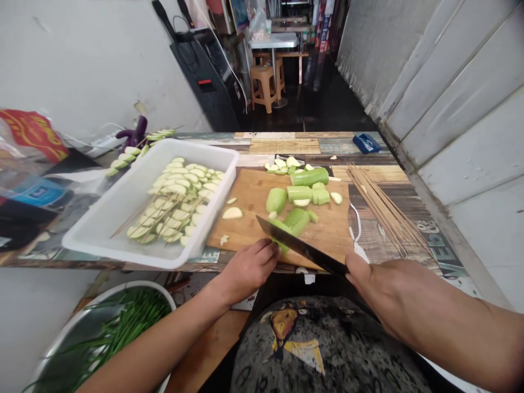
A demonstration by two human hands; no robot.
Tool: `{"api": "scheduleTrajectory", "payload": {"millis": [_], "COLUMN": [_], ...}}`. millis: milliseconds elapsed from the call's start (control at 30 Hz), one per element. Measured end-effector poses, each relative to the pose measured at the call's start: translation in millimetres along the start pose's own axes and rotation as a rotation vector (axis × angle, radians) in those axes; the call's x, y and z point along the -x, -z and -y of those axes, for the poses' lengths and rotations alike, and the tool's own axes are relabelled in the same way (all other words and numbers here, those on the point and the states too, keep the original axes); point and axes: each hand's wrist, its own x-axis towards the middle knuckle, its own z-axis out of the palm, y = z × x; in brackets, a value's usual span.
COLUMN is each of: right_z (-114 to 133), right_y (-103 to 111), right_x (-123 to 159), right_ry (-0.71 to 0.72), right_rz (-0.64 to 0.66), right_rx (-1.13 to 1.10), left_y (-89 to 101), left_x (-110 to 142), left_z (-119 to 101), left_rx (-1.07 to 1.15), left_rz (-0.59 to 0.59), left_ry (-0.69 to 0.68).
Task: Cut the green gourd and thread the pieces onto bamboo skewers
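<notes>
Slicing, I judge | my left hand point(254, 268) pinches squash piece point(280, 224), board's point(245, 232) 6 o'clock | my right hand point(395, 286) grips knife point(315, 254), blade across | next stroke wants fingertips tucked clear

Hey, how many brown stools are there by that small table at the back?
2 visible: the front stool, near the small table's left end, and the rear stool, behind it to the right, partly hidden. More may be out of sight.

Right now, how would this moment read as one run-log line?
left hand: fingers on green squash | right hand: gripping kitchen knife, blade across squash | cutting board: squash chunks | white tray: skewered slices | right of board: bare skewers
</notes>
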Motion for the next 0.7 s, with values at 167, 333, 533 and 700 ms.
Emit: {"api": "scheduleTrajectory", "payload": {"millis": [167,333,533,700], "right_z": [2.3,2.0,1.3,2.5], "right_y": [2.9,-4.9,-9.1,2.7], "right_x": [-0.1,-3.9,-9.9,-4.7], "right_ry": [-0.013,-0.041,-0.001,0.028], "right_rz": [0.009,0.042,0.178,0.157], "right_rx": [-0.067,-0.061,-0.013,0.052], "left_y": [-0.3,-1.6,0.4,-1.0], "left_x": [1.8,4.1,3.2,3.9], "left_z": [0.1,1.4,2.1,0.2], "left_rx": [0.006,0.065,0.049,0.006], "left_rz": [-0.021,0.033,0.028,-0.023], "left_ry": [-0.004,0.003,-0.021,-0.014]}}
